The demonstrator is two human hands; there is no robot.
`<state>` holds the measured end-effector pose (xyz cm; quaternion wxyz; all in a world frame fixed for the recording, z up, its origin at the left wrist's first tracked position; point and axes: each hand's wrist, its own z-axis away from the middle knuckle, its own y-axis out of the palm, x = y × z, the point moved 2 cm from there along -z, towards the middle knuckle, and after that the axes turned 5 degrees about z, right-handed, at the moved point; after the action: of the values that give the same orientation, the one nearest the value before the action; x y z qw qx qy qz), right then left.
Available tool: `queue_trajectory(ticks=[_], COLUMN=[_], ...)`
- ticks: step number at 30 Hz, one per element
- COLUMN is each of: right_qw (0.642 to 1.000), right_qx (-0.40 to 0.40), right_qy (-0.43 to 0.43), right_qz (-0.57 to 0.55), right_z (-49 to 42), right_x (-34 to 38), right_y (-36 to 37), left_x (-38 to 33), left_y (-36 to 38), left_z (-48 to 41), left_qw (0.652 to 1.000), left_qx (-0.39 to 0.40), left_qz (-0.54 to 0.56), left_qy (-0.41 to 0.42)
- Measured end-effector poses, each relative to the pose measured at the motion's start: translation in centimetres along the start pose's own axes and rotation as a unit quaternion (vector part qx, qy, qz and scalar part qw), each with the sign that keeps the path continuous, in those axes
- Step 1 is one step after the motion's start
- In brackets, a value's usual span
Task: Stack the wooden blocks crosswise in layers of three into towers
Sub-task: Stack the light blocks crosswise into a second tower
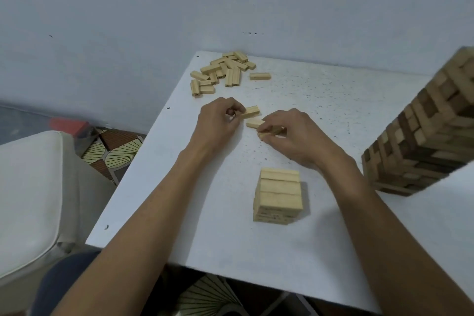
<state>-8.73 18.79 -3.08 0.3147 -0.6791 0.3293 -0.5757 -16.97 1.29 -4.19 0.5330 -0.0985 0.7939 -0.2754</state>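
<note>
On the white tabletop, toward its far-left part, your two hands work side by side. Your left hand has its fingers curled and pinches one end of the left-hand block, a pale wooden piece that points away to the right. Your right hand is likewise curled, its fingertips gripping the right-hand block low over the surface; whether this piece touches the tabletop cannot be told. Between the two held pieces lies the middle block, flat on the tabletop, just beside your right fingertips.

Nearer to you, below your right wrist, stands the short tower. Its top layer shows three blocks laid side by side, long axes running left to right; the layers beneath show end grain and long faces in alternation, though their number cannot be counted with certainty.

At the far-left corner of the tabletop sits the loose pile of pale blocks, lying at mixed angles and partly on one another. Just to its right, apart from it, lies the single block.

At the right edge stands the tall tower, built of darker and lighter blocks in crossed layers, its top cut off by the picture border.

Left of the tabletop are a white cushion and a patterned floor.
</note>
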Motion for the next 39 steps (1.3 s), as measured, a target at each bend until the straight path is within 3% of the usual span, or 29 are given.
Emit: queue_trajectory(ticks=[6, 23, 33, 39], right_qw=[1.0, 0.992, 0.988, 0.992], right_qx=[0.008, -0.094, -0.11, -0.089], right_qy=[0.009, 0.038, 0.042, 0.04], right_qz=[-0.013, 0.076, 0.101, 0.076], right_z=[2.8, 4.2, 4.3, 4.8], right_x=[0.3, -0.2, -0.7, -0.4], right_y=[-0.2, 0.7, 0.3, -0.3], left_x=[-1.0, -2.4, -2.8, -2.5], left_y=[-0.3, 0.2, -0.1, -0.3], left_z=[0.9, 2.3, 2.8, 2.6], left_qw=[0.994, 0.976, 0.97, 0.976], left_qx=[0.096, 0.197, 0.233, 0.207], left_qz=[-0.025, -0.079, -0.042, -0.053], left_qy=[0.052, 0.054, 0.045, 0.042])
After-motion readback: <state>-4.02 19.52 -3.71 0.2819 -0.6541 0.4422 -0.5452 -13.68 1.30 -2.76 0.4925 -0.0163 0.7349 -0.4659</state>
